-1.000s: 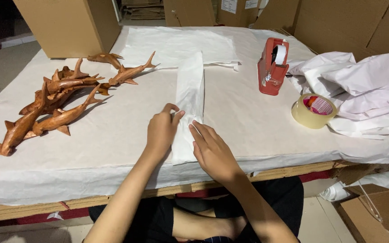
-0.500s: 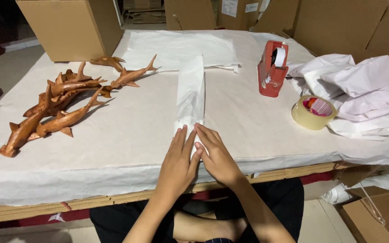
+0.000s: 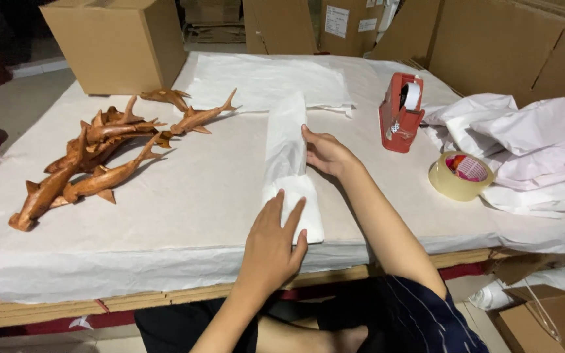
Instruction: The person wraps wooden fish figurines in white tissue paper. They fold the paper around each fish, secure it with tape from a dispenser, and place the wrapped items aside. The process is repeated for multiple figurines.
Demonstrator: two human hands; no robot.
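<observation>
A long narrow bundle wrapped in white paper [image 3: 286, 140] lies lengthwise in the middle of the paper-covered table [image 3: 184, 216]. My left hand [image 3: 273, 238] presses flat on its near end, fingers spread. Further up, my right hand [image 3: 325, 153] grips the bundle's right side around its middle, fingers curled against the paper. What is inside the wrapping is hidden.
Several carved wooden sharks [image 3: 93, 157] lie in a pile at the left. A cardboard box [image 3: 116, 42] stands at the back left. A red tape dispenser [image 3: 400, 111], a roll of clear tape [image 3: 460, 175] and crumpled white paper [image 3: 531, 153] sit at the right. Flat paper sheets [image 3: 263, 82] lie behind.
My right hand has moved up from the near end to the middle of the wrapped bundle. My left hand stays pressed on the near end.
</observation>
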